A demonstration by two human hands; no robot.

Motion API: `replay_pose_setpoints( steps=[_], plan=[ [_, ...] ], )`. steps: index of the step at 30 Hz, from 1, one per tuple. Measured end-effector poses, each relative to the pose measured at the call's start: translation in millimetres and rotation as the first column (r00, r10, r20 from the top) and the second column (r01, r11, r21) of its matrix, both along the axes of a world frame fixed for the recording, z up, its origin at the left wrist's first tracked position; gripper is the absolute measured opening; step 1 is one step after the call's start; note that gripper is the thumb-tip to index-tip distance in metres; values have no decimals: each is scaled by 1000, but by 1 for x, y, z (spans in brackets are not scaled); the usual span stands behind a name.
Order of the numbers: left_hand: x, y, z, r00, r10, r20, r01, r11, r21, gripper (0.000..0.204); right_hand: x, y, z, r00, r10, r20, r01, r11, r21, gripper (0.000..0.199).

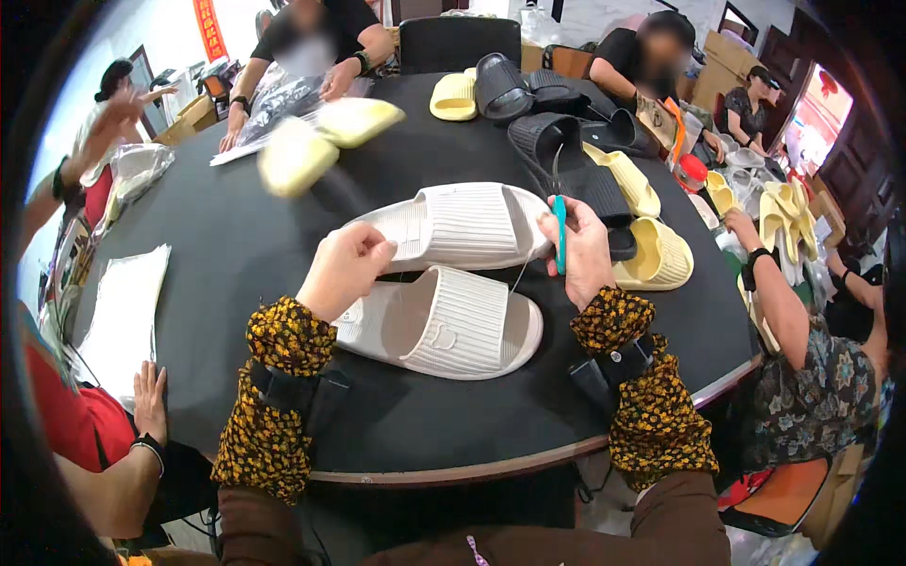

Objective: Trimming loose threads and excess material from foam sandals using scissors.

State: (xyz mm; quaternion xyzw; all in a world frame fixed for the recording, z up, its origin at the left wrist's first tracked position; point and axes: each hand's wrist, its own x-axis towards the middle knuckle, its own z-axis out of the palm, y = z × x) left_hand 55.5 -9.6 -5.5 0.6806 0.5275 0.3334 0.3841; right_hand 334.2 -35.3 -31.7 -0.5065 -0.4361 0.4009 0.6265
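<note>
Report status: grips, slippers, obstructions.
Left grip pinched shut at far white slipper. Right grip holding teal scissors. Near white slipper lying alongside. Nothing blocking; yellow slipper beside right grip.

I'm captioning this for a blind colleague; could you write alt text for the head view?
A person's right hand holds teal-handled scissors beside a pair of pale ribbed slippers on a black table, while the left hand pinches its fingertips together near the slippers' left ends. Black slippers and yellow slippers lie beyond, with other people around the table.

Tabletop [219, 269] free L, btwn sheets [121, 307] & white slippers [470, 226]; black slippers [500, 90] block far R.
</note>
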Motion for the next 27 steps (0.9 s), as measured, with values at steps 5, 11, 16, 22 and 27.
replay_pose_setpoints(
  steps=[5,11,16,22,27],
  plan=[
    [3,-3,-8,962,-62,-266,140,948,285,24,1,2,-4,997,-31,67,29,999,23,42],
    [12,-17,-5,873,-67,-484,199,953,228,22,6,5,-7,984,-60,170,68,997,-42,43],
    [7,-15,-7,858,-63,-510,220,942,253,20,6,12,-16,964,-104,243,99,995,34,44],
    [10,-18,-3,811,-27,-584,224,937,267,19,-2,12,-12,960,-144,239,125,988,93,45],
    [13,-14,-10,854,-4,-520,204,923,327,17,16,25,-35,808,-281,518,198,957,211,46]
  ],
)
